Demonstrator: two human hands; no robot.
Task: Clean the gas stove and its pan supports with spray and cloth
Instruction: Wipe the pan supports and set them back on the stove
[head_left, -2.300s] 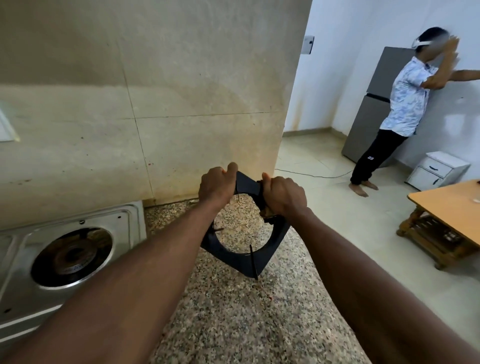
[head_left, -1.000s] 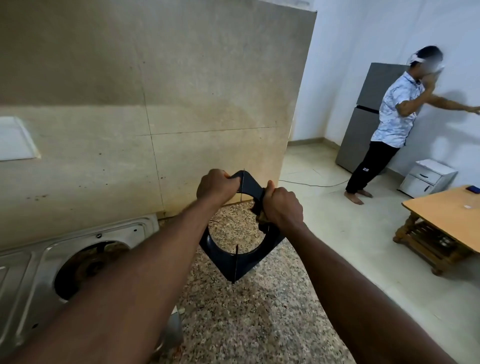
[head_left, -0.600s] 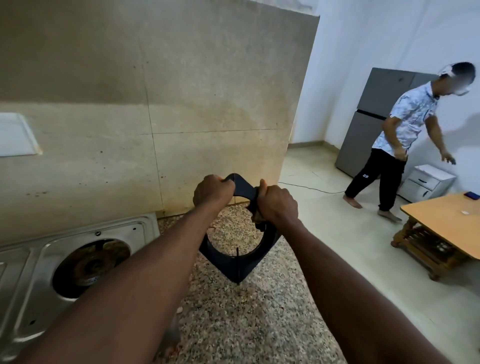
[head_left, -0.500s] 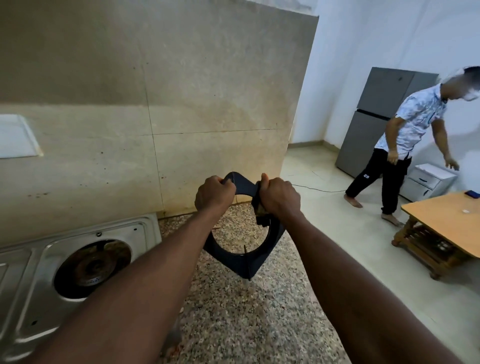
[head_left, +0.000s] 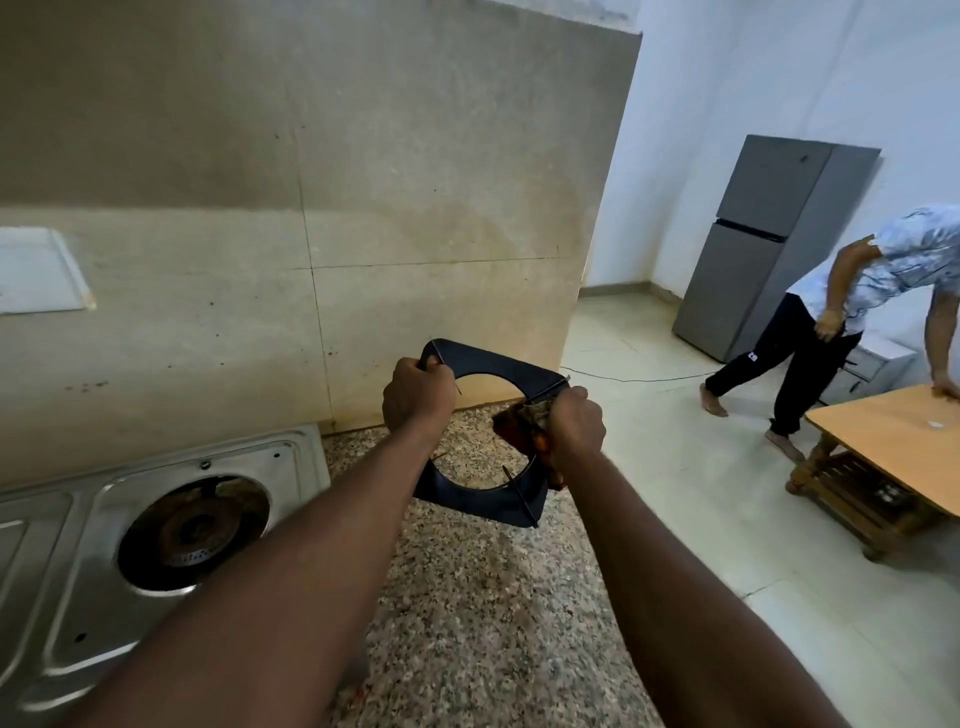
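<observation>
I hold a black square pan support (head_left: 485, 500) with a round opening above the speckled granite counter (head_left: 483, 613). My left hand (head_left: 415, 397) grips its far left corner. My right hand (head_left: 571, 428) presses a brown-red cloth (head_left: 514, 434) against its right edge, fingers closed around the cloth. The steel gas stove (head_left: 291, 457) lies at the left, its right burner (head_left: 195, 527) bare without a support. No spray bottle is in view.
A stained beige tiled wall (head_left: 311, 208) rises behind the counter. On the right, another person (head_left: 841, 312) bends over a wooden table (head_left: 893, 436), with a grey fridge (head_left: 769, 239) and a small white drawer unit behind. The counter's right edge drops to the tiled floor.
The pan support has turned in my hands and now lies flatter, with the cloth showing at its right edge. The person at the right has bent down towards the wooden table.
</observation>
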